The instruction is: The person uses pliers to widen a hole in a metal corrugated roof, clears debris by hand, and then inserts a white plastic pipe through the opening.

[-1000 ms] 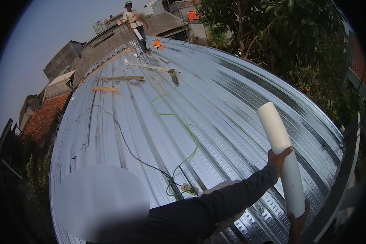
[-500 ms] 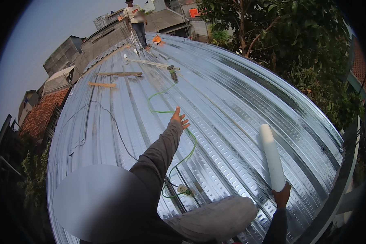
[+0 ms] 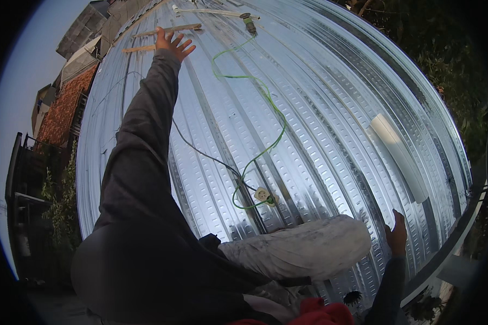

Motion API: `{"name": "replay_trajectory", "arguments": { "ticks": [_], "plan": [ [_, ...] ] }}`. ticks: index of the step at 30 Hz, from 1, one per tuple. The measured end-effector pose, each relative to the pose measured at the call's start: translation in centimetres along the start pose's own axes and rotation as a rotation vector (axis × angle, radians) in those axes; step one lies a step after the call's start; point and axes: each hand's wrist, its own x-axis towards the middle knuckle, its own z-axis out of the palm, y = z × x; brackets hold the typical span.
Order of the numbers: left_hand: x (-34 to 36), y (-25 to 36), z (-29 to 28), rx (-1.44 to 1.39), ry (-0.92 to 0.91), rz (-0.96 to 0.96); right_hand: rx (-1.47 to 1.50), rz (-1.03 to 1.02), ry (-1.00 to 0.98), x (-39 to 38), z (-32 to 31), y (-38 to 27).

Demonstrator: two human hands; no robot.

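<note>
My left hand (image 3: 174, 45) is raised with its fingers spread and nothing in it, in front of two strips of wood. At the right, my right hand (image 3: 397, 236) is open and empty, just below the near end of a white pipe (image 3: 399, 158). That pipe lies along the ribs of a shiny corrugated metal roof (image 3: 320, 157), apart from the hand. A green and dark power tool (image 3: 248, 24) rests on the sheet farther up. Its green cord (image 3: 282, 122) loops down to a white socket block (image 3: 265, 196) near my knee.
A wooden strip (image 3: 141, 49) and a long pale bar (image 3: 209, 11) lie at the far end. My bent knee (image 3: 309, 244) in grey trousers is on the sheet. The roof's right edge (image 3: 444, 254) drops toward trees; tiled roofs (image 3: 65, 108) stand at the left.
My right hand has let go of the pipe, which now rests on the roof. My left hand has swung up and left. The view has tilted down, and the standing person is out of sight.
</note>
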Motion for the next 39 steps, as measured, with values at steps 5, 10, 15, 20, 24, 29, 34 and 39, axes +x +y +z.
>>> {"name": "replay_trajectory", "arguments": {
  "ticks": [5,10,15,20,24,29,34,39],
  "plan": [
    [-7.6,2.5,-18.2,0.306,0.137,-0.044,-0.015,0.312,-0.191,-7.7,-0.9,3.9],
    [-18.5,-0.9,-30.0,0.057,0.511,-0.108,-0.052,0.356,-0.145,-10.9,-0.8,13.9],
    [-26.3,-2.8,-34.0,-0.017,0.660,-0.141,0.018,0.360,-0.115,-9.1,0.0,11.7],
    [-18.7,-4.9,-26.8,-0.271,0.518,-0.011,-0.095,0.179,0.007,-9.2,-1.4,10.1],
    [-9.4,-1.8,-15.7,-0.394,0.278,0.079,-0.034,0.197,0.005,-6.4,-1.4,7.5],
    [-5.3,-1.5,-3.3,-0.560,0.108,0.018,-0.003,0.157,0.052,-8.4,-1.5,7.1],
    [-5.1,-3.2,0.8,-0.569,0.056,-0.039,-0.112,0.110,0.061,-11.9,-0.2,8.8],
    [-5.9,-7.0,1.2,-0.515,0.071,-0.094,-0.094,0.111,0.004,-14.4,0.0,9.3]
  ]
}}
